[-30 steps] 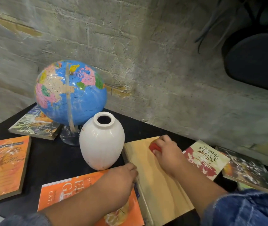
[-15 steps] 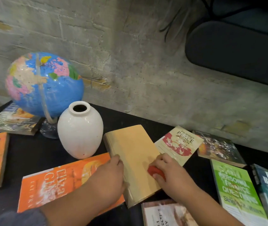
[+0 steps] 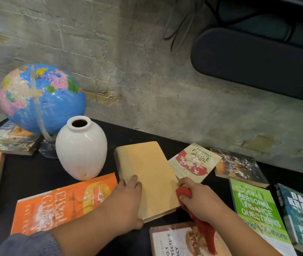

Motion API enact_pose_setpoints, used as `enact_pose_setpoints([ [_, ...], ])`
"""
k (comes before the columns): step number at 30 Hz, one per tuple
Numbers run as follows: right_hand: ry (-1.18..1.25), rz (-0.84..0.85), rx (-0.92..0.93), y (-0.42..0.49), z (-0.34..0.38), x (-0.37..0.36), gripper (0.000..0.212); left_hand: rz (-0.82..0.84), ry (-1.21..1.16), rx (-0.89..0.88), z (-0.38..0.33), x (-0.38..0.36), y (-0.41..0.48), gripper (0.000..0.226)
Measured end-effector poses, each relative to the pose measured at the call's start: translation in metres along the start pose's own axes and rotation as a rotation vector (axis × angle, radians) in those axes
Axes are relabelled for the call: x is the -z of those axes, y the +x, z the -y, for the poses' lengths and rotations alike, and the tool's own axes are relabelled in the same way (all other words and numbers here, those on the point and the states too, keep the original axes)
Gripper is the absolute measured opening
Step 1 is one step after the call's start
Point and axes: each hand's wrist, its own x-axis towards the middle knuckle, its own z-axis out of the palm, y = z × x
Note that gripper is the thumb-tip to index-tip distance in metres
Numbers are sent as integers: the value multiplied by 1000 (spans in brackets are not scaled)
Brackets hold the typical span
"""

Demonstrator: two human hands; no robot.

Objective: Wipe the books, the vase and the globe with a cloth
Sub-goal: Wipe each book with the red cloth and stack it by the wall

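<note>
Left hand: laid over the near left corner of the tan book, fingers fairly flat on the cover, thumb set against the near edge. The book is pinned, not lifted.

Right hand: closed round a red cloth, which is bunched under the fingers at the book's near right edge. A loose tail is trailed toward the wearer across another book.

The tan book is thus held between both hands and lies flat on the black surface.

Handling, judged: the book is taken as stiff and moderately heavy, and its plain cover is likely to slide on the surface unless pinned at a corner or the spine. The cloth is soft and limp and is best kept balled.

Vase: upright, just left of the book and beyond the left hand. It is glazed, so it is judged slippery and fragile, and should be steadied at the neck or shoulder.

Globe: behind the vase on its stand, well apart from both hands. It is judged light and free to spin, and is best held by the arc.

Further books are spread around, among them an orange book under the left forearm.
</note>
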Motion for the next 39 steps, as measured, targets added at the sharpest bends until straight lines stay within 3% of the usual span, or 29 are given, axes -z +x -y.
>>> enact_pose_setpoints([
  [9,29,62,39,4,-2,1,43,55,36,-34,6,7,18,98],
  [21,111,87,39,13,-1,-1,44,45,57,-60,21,12,35,87],
  [26,79,50,67,15,10,-8,48,42,97,-51,31,16,44,82],
  [31,-60,34,70,17,21,-12,71,34,90,-37,37,17,54,86],
  [39,-172,-105,52,32,38,-18,60,-16,82,3,53,10,82,83],
])
